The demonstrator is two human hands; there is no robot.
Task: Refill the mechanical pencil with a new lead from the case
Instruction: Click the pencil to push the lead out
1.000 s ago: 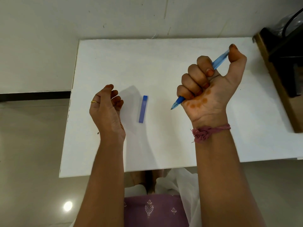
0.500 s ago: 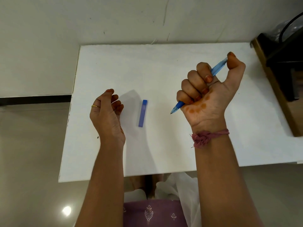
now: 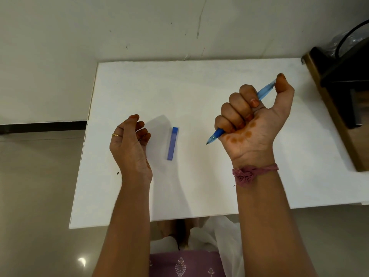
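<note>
My right hand (image 3: 252,120) is raised above the white table (image 3: 199,86), fist closed around a blue mechanical pencil (image 3: 265,90). Its tip points down-left and my thumb rests on its top end. A slim blue lead case (image 3: 172,143) lies flat on the table between my hands, long side running away from me. My left hand (image 3: 130,144) hovers just left of the case, fingers loosely curled, holding nothing and not touching the case.
A dark object on a wooden stand (image 3: 343,100) sits against the table's right edge. The wall (image 3: 139,27) runs along the table's far edge, and tiled floor (image 3: 36,186) lies to the left.
The view has shifted so the table sits lower in the frame. Both hands keep nearly the same pose; the pencil stays in my right fist and the case has not moved.
</note>
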